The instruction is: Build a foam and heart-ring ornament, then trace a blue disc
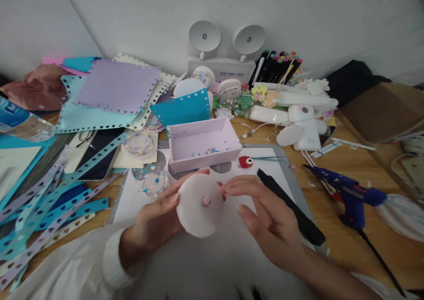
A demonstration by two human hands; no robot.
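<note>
My left hand [162, 216] holds a round white disc [195, 220] by its left edge, thumb at the rim and fingers behind. A small pink knob or rosette [206, 200] sits near the disc's middle. At the disc's right edge my right hand [268, 220] has its fingers stretched out and apart, fingertips at or very near the rim; whether they touch I cannot tell. Just beyond the hands stands a lilac open box [205, 152] with small blue and purple confetti pieces inside. A red ball-like piece with an eye [246, 161] lies right of the box.
A blue glue gun [347, 191] and a black stick-like object [291, 207] lie on the right. Punched paper strips [66, 198] and sheets [115, 85] cover the left, near a water bottle [23, 119]. Markers [276, 68] and a twin-head lamp [221, 68] stand at the back.
</note>
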